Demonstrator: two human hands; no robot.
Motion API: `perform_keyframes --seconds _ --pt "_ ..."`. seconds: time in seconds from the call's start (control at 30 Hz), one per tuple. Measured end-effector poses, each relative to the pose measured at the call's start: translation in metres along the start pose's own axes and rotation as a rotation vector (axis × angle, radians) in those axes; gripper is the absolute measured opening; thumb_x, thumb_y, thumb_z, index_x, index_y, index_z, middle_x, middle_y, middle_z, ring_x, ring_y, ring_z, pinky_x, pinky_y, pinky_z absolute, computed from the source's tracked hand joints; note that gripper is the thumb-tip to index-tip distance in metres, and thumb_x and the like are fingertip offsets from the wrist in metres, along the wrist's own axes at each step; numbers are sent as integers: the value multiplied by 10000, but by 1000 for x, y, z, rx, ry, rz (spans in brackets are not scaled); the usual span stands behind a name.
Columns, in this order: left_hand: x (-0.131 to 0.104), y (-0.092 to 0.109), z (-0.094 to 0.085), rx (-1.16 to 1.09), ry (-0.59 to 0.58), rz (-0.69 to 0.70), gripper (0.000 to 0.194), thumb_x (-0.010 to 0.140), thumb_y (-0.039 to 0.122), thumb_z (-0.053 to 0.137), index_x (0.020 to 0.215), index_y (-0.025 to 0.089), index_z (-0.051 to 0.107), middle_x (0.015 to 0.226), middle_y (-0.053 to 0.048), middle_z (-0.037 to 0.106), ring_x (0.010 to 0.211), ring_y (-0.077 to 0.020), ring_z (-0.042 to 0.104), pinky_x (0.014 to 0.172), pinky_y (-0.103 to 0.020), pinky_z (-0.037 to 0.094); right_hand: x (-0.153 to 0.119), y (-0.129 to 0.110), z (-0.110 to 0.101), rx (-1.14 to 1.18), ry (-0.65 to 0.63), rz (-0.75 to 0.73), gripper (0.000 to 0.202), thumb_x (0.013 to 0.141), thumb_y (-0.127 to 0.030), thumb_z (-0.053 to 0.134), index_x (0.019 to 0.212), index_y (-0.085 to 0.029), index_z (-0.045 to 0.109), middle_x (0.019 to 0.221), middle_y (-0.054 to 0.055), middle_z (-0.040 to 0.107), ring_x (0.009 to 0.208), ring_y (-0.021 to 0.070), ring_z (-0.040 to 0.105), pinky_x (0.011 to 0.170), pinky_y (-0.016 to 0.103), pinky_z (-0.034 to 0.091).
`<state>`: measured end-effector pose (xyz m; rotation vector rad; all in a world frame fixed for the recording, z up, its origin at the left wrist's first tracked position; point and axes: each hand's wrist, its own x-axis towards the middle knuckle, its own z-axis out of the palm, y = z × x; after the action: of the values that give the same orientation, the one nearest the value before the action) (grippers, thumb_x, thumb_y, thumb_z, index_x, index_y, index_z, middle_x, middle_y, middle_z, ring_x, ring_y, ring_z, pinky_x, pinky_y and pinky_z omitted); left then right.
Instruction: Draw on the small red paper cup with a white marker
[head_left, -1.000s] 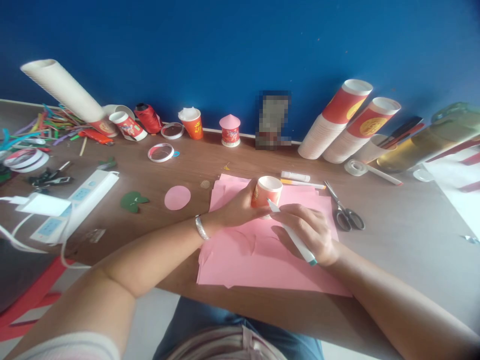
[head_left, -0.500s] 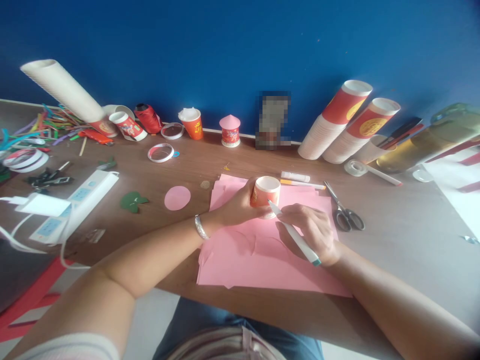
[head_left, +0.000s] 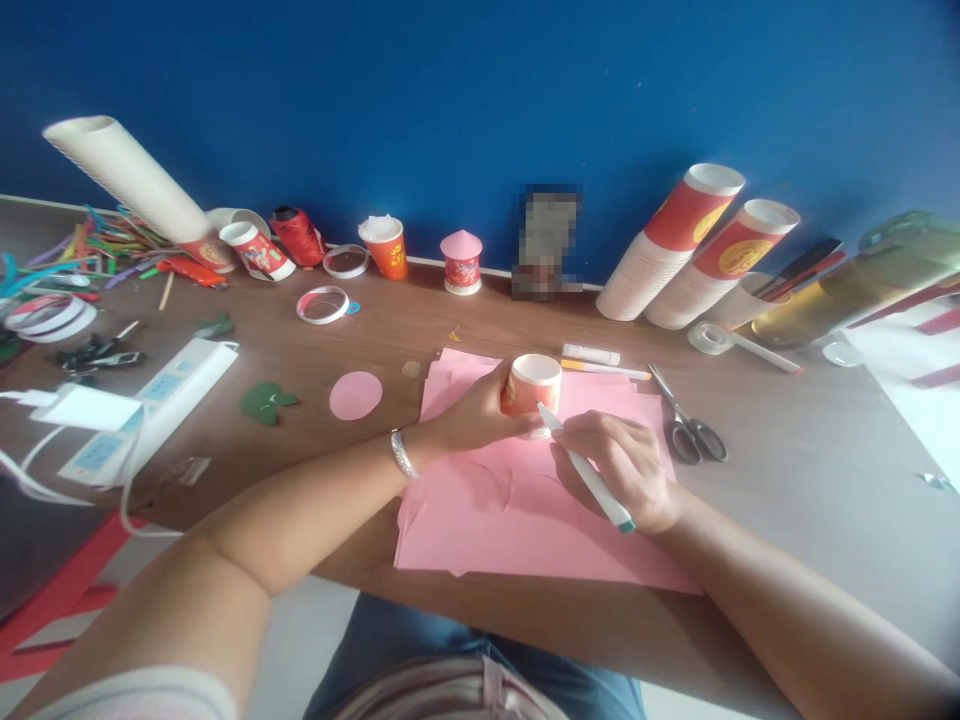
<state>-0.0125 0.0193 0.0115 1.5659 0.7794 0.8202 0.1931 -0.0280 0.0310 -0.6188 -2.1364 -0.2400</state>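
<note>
A short red paper cup (head_left: pixel 534 385) with a white rim is held upright by my left hand (head_left: pixel 480 405), whose fingers wrap its left side. My right hand (head_left: pixel 619 460) grips a white marker pen (head_left: pixel 592 483) with a green end. The pen's tip points at the front of the cup; whether it touches cannot be made out. Both hands are over a stack of pink paper sheets (head_left: pixel 480 530). Behind the cup lie a white cap-like tube (head_left: pixel 591 354) and a white and orange pen (head_left: pixel 607 370). Scissors (head_left: pixel 691 425) rest to the right of the paper.
A pink paper circle (head_left: pixel 355 396) and a green paper piece (head_left: pixel 268 402) lie left. Further left is a power strip (head_left: pixel 150 412) with cables. Along the blue wall stand a small pink-roofed cup (head_left: pixel 462 264), an orange cup (head_left: pixel 388 250) and tall cup stacks (head_left: pixel 671 240). Tape (head_left: pixel 711 338) lies right.
The marker has shifted very slightly at its green end, along with my right hand. My left hand still holds the cup in the same place.
</note>
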Motion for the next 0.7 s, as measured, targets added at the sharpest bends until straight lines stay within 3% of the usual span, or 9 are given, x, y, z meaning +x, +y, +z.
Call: perform_keyframes --seconds 0.13,0.33,0.7 --pt "-1 1 0 -56 -26 -90 556 780 464 842 1166 195 546 1041 -76 703 913 -215 673 746 -324 547 2 0 -1 -10 9 -5 315 884 -58 641 1148 -219 583 767 6 665 609 143 636 524 269 546" --pt "0 10 3 -33 -38 -56 505 783 499 831 1078 196 554 921 -43 689 821 -190 657 720 -326 538 4 0 -2 -23 28 21 314 874 -45 637 1121 -232 590 782 1 660 631 137 640 542 263 560" --pt "2 11 4 100 40 1 525 772 487 815 1128 172 593 1062 -98 713 1002 -248 676 852 -364 559 6 1 -4 -36 9 16 269 887 -34 634 1092 -201 583 773 -1 659 636 128 636 564 245 543"
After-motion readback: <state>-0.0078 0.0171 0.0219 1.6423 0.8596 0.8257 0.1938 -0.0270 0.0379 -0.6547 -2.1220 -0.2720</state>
